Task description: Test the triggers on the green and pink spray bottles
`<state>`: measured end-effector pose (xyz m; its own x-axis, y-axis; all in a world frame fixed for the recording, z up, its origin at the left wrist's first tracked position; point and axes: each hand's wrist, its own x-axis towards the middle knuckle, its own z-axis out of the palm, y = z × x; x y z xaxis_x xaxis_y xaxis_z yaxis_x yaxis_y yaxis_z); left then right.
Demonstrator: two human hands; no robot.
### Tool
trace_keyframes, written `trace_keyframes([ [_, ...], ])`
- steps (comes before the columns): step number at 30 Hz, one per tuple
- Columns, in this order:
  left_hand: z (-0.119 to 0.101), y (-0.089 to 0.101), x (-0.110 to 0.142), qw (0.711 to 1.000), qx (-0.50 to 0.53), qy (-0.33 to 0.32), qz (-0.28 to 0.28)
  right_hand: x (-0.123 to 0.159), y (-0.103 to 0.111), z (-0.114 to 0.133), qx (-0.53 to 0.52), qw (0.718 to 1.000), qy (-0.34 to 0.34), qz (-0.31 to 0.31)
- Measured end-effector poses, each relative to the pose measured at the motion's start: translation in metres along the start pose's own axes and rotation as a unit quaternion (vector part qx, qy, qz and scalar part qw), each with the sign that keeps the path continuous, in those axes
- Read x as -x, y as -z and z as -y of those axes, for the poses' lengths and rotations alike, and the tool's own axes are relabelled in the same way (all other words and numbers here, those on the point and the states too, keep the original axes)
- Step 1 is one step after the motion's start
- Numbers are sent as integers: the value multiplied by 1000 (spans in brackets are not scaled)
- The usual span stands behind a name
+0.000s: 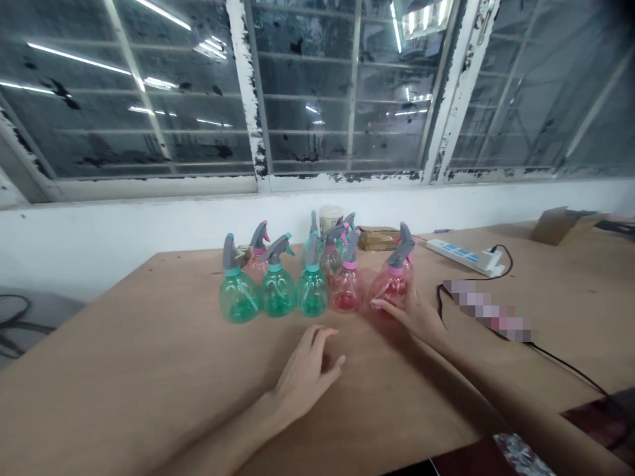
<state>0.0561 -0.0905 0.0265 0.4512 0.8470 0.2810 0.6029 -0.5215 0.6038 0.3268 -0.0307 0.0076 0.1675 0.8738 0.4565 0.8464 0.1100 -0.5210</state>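
My right hand (421, 315) is wrapped round the lower body of a pink spray bottle (387, 283) at the right end of a group. That bottle stands upright, and another pink one is partly hidden behind it. My left hand (306, 371) is over the table in front of the group, fingers curved and apart, holding nothing. In the front row are a left green spray bottle (239, 299), a middle green spray bottle (278, 292), a right green spray bottle (312, 292) and a pink spray bottle (347, 291). All have grey trigger heads.
More spray bottles, including a pink one (256, 266), stand behind the front row. At the back are a whitish tub (331, 217) and a brown package (378, 238). A white power strip (464, 256), a blurred-out object (489, 311) with a cord, and a cardboard box (554, 225) lie to the right.
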Motion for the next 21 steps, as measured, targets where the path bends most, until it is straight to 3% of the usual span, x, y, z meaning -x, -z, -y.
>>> trace_keyframes([
  [5,-1,-2,2,1000,-20,-2,1,-8,-5,17,80,993,-80,40],
  [11,-1,-3,1,1000,-27,-9,12,-8,-9,19,176,983,-39,-42],
  [21,1,-3,1,999,-34,-16,13,-10,-14,21,166,985,-30,-34],
])
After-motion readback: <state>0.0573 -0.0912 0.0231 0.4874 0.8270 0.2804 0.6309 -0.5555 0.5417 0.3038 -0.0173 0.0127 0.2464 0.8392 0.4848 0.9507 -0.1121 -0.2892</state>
